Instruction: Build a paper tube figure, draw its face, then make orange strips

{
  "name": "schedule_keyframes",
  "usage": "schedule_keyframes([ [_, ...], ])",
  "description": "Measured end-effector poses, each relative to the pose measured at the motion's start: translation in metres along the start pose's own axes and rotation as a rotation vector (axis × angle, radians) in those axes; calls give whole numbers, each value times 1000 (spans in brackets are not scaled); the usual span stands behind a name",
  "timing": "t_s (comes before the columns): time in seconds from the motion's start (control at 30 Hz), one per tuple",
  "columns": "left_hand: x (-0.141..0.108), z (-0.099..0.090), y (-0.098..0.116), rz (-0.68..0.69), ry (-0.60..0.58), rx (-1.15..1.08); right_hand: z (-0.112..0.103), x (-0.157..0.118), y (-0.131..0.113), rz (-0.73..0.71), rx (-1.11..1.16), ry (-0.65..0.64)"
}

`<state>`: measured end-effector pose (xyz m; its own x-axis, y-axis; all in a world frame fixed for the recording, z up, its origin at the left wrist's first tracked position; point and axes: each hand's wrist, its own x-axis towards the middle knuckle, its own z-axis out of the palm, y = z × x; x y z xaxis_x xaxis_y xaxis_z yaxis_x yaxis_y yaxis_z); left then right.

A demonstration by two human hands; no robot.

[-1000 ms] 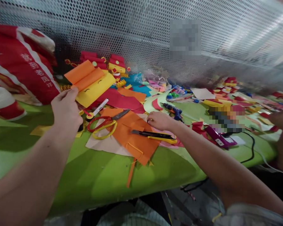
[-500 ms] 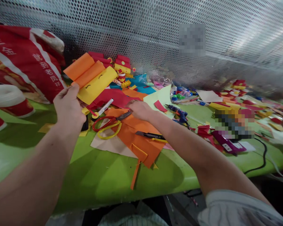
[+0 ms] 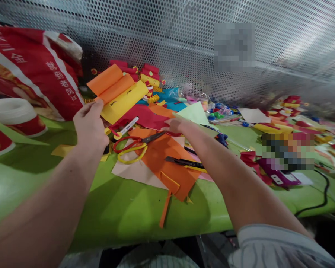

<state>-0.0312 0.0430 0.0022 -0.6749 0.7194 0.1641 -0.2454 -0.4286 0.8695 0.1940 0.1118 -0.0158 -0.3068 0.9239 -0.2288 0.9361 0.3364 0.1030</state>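
Note:
My left hand (image 3: 91, 121) pinches the lower left edge of an orange and yellow paper figure (image 3: 124, 100), whose yellow part carries drawn closed eyes. Over the heaped paper, my right hand (image 3: 174, 123) rests at the right end of a red sheet (image 3: 145, 116) beside an orange sheet; its fingers look partly spread, with nothing seen in them. Scissors (image 3: 136, 144) with red and yellow handles lie between the hands on orange paper (image 3: 159, 160). A white marker (image 3: 128, 126) is above them, and a black and yellow cutter (image 3: 184, 162) lies below my right forearm.
Paper cups (image 3: 19, 118) and a red bag (image 3: 41, 70) stand at the left. Finished red and yellow paper figures (image 3: 150, 76) lean near the perforated metal wall. At the right are a blue glue gun (image 3: 222, 138), a purple object (image 3: 279, 176), a black cable (image 3: 325, 193) and paper scraps.
The view has shifted slightly, moving most things rightward. My right hand has moved a little up and right over the papers, its fingers now more extended. My left hand still holds the paper figure.

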Motion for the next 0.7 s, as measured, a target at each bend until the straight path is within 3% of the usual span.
schedule_keyframes([
  [0.13,-1,-1,0,-11,-7,11,-6,0,-8,-10,45,93],
  [0.27,0,-1,-1,-5,-7,-6,-14,7,-47,-93,118,184],
  [0.43,0,0,-1,-16,-9,-49,-16,18,-92,-158,167,207],
  [0.7,-7,3,7,-58,11,-47,-23,24,-118,-217,141,169],
])
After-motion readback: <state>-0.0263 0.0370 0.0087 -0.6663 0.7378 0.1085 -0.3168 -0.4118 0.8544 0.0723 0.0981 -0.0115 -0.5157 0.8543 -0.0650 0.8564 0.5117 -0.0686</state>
